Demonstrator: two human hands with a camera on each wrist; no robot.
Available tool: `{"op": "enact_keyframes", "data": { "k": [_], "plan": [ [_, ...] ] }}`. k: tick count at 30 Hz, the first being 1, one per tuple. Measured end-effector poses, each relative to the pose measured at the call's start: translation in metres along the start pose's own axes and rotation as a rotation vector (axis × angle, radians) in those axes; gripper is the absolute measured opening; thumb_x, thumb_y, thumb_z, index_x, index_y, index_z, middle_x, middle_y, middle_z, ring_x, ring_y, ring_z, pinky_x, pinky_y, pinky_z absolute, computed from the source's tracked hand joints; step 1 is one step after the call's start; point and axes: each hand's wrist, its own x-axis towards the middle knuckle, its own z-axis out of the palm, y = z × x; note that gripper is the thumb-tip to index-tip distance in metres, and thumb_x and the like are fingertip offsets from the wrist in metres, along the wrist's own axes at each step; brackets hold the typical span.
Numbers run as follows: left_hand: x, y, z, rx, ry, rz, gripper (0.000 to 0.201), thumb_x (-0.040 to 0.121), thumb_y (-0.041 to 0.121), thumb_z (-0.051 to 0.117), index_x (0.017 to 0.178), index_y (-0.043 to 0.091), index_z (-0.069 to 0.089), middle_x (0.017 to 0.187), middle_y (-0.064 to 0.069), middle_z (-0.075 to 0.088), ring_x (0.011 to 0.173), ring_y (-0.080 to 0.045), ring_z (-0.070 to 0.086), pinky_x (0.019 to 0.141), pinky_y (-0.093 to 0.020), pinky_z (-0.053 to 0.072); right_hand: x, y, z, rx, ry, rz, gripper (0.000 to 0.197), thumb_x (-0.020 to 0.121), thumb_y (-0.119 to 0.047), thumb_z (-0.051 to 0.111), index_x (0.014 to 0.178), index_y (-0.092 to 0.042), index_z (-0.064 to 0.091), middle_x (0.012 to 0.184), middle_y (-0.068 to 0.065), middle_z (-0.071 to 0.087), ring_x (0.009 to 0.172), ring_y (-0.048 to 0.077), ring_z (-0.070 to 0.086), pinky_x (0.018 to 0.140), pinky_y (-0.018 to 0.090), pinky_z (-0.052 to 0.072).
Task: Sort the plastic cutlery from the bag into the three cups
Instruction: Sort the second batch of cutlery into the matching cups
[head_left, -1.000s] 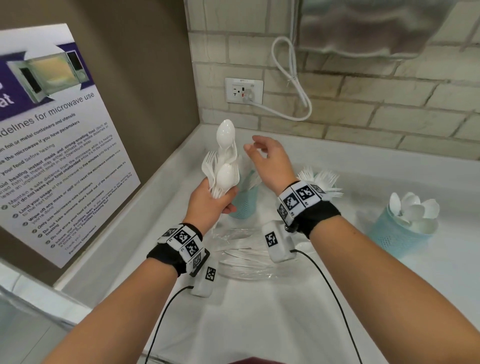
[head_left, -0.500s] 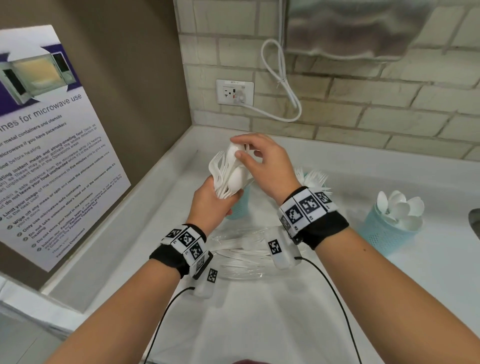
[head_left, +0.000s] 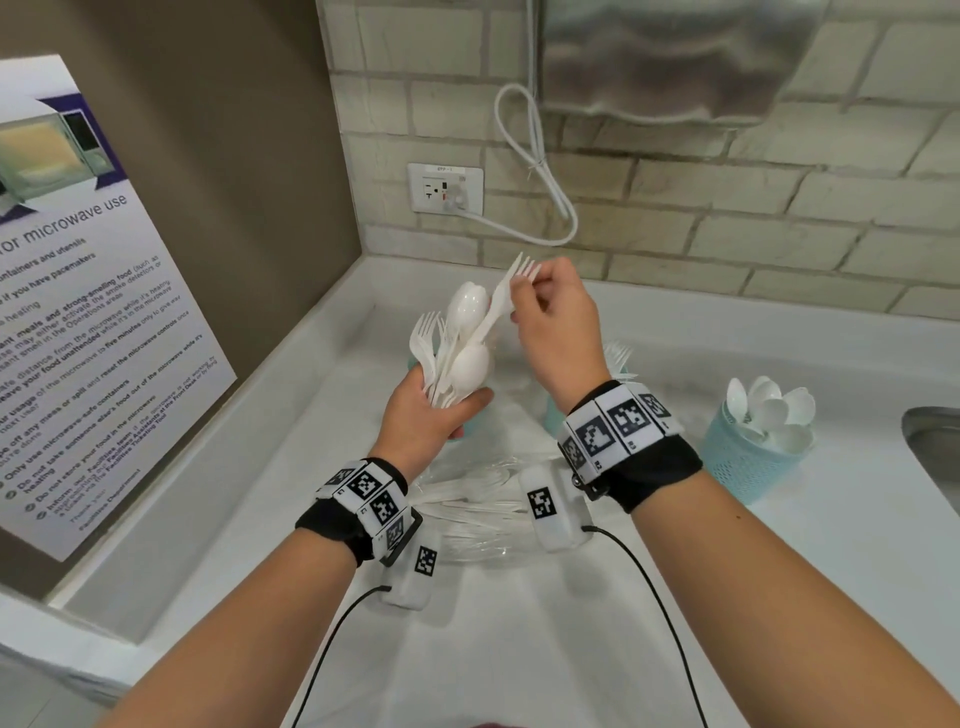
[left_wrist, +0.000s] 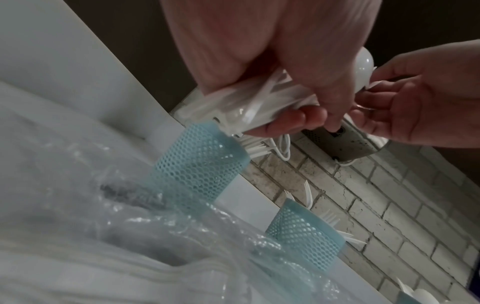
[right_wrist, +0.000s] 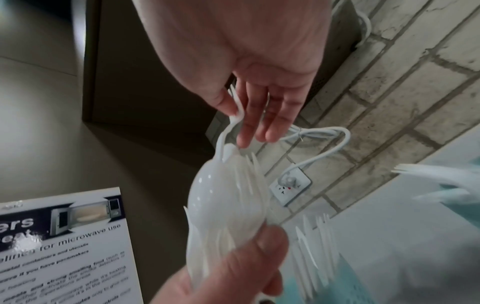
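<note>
Left hand (head_left: 431, 415): fist wrapped round the handles of a bunch (head_left: 457, 353) of white forks and spoons, heads up and fanned above the bench (head_left: 519, 649); judged a holding grip, so that single pieces can be drawn off the top.
Right hand (head_left: 556, 332): thumb and forefinger pinch one fork (head_left: 506, 296) near its tines, other fingers extended; the fork's handle slants down into the bunch, so the piece appears only partly drawn out.
Bag (head_left: 483, 514): clear plastic, lying on the bench just below both wrists, more white cutlery inside; kept close, presumably for easy refills.
Spoon cup (head_left: 748, 462): blue mesh, at the right, well apart from the hands, holding spoons bowl-up.
Fork cup (left_wrist: 306, 234): mesh cup beside the bag with tines above its rim; mostly hidden behind the right wrist in the head view; the likely target for the pinched fork.
Third cup (left_wrist: 197, 164): mesh cup directly under the left hand; white pieces show at its rim, kind unclear.
Step in hand: separating one fork from a mixed bunch; sorting judged well under way, since cutlery remains both in the bunch and in the bag.
</note>
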Motion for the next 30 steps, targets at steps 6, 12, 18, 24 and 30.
{"op": "enact_keyframes", "data": {
  "k": [6,12,18,24,30],
  "plan": [
    [0.000,0.004,0.008,-0.022,-0.044,0.004,0.025,0.081,0.013,0.073,0.097,0.020,0.056,0.064,0.000,0.054,0.046,-0.008,0.047,0.047,-0.020,0.045,0.001,-0.032,-0.031,0.319,0.150,-0.213,0.008,0.101,-0.018,0.034,0.099,-0.021,0.041,0.089,0.005,0.056,0.070,0.026,0.060,0.065,0.031,0.056],
    [0.002,0.009,0.020,-0.057,-0.095,-0.020,0.016,0.084,0.012,0.070,0.090,0.015,0.055,0.063,0.003,0.057,0.041,-0.010,0.047,0.044,-0.022,0.042,-0.005,-0.012,-0.039,0.270,0.153,-0.130,0.008,0.098,-0.032,0.041,0.103,-0.027,0.046,0.091,-0.008,0.051,0.061,0.011,0.049,0.059,0.030,0.045],
    [0.002,0.013,0.034,-0.108,-0.186,-0.007,0.009,0.088,0.016,0.065,0.087,0.011,0.057,0.064,-0.003,0.057,0.040,-0.012,0.047,0.044,-0.022,0.043,-0.024,0.017,-0.042,0.150,-0.069,0.229,0.011,0.087,-0.021,0.063,0.095,-0.013,0.066,0.088,-0.008,0.064,0.085,0.006,0.057,0.079,0.019,0.043],
    [0.001,0.016,0.044,-0.173,-0.268,-0.040,0.034,0.079,0.034,0.067,0.099,0.007,0.057,0.068,0.000,0.065,0.041,-0.017,0.055,0.046,-0.026,0.046,-0.021,0.026,-0.051,0.084,-0.014,0.168,0.007,0.091,-0.019,0.058,0.093,-0.013,0.056,0.088,-0.003,0.061,0.085,0.012,0.057,0.079,0.026,0.045],
    [0.003,0.016,0.051,-0.140,-0.267,-0.060,0.025,0.086,0.025,0.066,0.106,0.014,0.057,0.080,-0.001,0.072,0.047,-0.019,0.060,0.047,-0.027,0.051,-0.005,0.006,-0.077,0.208,0.171,0.035,0.018,0.103,-0.018,0.029,0.090,-0.030,0.032,0.075,0.004,0.065,0.056,0.006,0.059,0.058,0.026,0.049]
  ]
}}
